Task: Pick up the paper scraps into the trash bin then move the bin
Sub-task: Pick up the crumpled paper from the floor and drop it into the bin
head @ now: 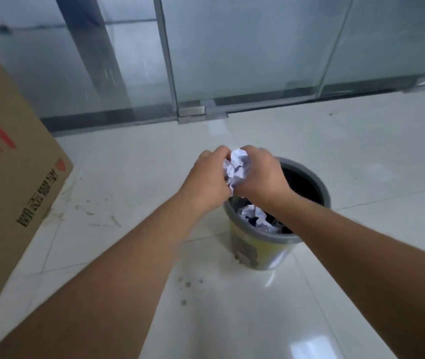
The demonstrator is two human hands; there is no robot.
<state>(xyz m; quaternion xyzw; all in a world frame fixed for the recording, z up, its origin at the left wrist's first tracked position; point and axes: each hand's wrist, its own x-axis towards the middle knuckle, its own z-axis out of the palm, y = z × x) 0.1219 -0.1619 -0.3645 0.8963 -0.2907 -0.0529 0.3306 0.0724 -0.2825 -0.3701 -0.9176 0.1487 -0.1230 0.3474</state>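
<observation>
A crumpled white paper scrap (236,168) is squeezed between my left hand (207,180) and my right hand (264,174), both closed around it. The two hands hover just above the near-left rim of the round trash bin (320,187), which has a grey rim and a yellowish printed wall and stands on the white tiled floor. Inside the bin lie more crumpled paper scraps (255,216) on a dark lining. My right forearm covers part of the bin's opening.
A large cardboard box (6,161) with red and black print stands at the left. Glass doors with a metal floor hinge (192,111) run across the back. Small dirt marks (188,283) dot the tiles in front of the bin.
</observation>
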